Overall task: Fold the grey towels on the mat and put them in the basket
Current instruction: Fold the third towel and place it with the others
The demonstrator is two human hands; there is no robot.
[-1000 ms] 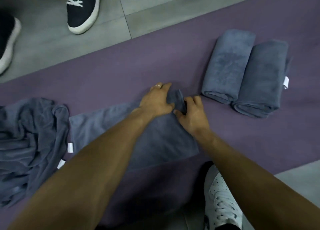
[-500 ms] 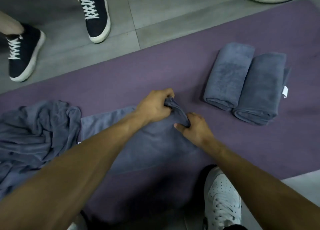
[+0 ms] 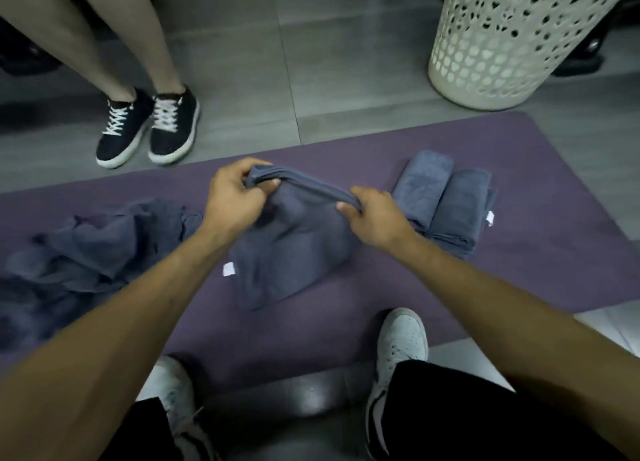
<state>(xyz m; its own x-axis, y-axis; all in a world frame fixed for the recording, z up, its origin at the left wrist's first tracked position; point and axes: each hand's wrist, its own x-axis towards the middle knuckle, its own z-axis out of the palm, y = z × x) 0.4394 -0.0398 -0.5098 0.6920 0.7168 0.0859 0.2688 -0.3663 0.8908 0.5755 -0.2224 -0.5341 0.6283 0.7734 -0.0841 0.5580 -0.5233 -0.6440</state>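
A grey towel (image 3: 294, 252) hangs half lifted over the purple mat (image 3: 554, 218), its lower part still on the mat. My left hand (image 3: 232, 197) grips its top edge at the left end. My right hand (image 3: 374, 214) grips the same edge at the right end, so the edge is stretched between them. Two folded grey towels (image 3: 443, 200) lie side by side on the mat just right of my right hand. A crumpled heap of grey towels (image 3: 86, 252) lies at the mat's left. The white perforated basket (image 3: 502, 44) stands on the floor beyond the mat, top right.
Another person's legs and dark sneakers (image 3: 149, 128) stand on the grey tiles beyond the mat's far edge, at the left. My own white shoes (image 3: 398, 342) are at the mat's near edge. A white surface (image 3: 616, 322) shows at the right edge.
Both hands have raised the towel's far edge off the mat and drawn it apart. The view has tilted up, bringing the basket and the other person's legs into sight.
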